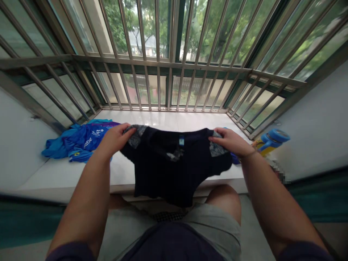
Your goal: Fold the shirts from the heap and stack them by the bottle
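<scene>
A dark T-shirt [165, 174] with grey patterned shoulder patches hangs spread between my two hands, above the front edge of the white window ledge [122, 170]. Its neck opening faces up, and a small light-blue label shows inside the collar. My left hand [115, 137] pinches the patterned cloth at one shoulder, thumb on top. At the opposite shoulder my right hand [231, 141] grips the cloth the same way. The lower part of the shirt droops in front of the ledge, over my knees.
Crumpled blue clothes [84, 139] with white print lie on the ledge at the left. A blue-and-yellow container [272, 140] stands at the right by the wall. Metal window bars [168, 65] enclose the ledge at the back and both sides. A bit of blue-purple cloth shows behind my right hand.
</scene>
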Motion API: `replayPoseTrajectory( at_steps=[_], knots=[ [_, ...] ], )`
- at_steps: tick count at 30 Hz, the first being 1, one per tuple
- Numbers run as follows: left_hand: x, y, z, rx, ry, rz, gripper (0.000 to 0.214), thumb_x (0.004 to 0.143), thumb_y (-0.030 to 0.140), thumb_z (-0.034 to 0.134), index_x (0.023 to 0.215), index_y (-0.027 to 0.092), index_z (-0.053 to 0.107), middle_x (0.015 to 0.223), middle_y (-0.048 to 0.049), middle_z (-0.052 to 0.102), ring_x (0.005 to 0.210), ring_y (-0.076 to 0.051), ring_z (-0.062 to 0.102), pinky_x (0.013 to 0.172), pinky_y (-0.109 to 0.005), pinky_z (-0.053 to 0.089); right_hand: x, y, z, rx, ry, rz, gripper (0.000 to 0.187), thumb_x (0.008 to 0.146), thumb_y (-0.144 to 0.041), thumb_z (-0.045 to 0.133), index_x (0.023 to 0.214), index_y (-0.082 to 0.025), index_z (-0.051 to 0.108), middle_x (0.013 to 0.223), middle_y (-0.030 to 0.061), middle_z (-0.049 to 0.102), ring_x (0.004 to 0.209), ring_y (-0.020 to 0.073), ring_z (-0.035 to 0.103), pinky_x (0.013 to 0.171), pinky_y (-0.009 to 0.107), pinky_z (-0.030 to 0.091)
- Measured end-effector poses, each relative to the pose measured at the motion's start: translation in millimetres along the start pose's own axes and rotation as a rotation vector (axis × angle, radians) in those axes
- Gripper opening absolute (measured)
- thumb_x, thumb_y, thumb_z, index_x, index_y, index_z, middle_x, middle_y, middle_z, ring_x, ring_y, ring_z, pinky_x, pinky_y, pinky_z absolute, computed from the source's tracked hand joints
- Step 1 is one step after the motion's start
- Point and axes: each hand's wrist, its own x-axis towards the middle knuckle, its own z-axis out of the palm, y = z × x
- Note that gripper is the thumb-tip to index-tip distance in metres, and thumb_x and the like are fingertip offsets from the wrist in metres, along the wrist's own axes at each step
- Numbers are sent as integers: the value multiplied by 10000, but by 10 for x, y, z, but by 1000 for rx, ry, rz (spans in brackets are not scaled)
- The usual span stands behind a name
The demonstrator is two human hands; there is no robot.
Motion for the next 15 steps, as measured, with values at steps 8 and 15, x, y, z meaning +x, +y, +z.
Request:
replayPoseTrajectory(
  at_steps=[8,15],
  knots=[
    [1067,73,679,228,157,86,631,1007,349,625,1580,108,516,1577,-236,594,1479,-375,527,1272,-539,374,861,-267,345,-410,478,-163,457,1031,-286,579,1460,-134,613,1465,232,602,1407,312,489,1232,508,379],
    [-383,-115,1745,202,-200,180,502,1085,398,516,1553,236,598,1705,-165,497,1602,-385,424,1286,-656,356,-191,189,1747,-451,53,-148,481,988,-334,678,1427,-137,664,1522,225,628,1436,345,572,1220,495,460]
  ],
)
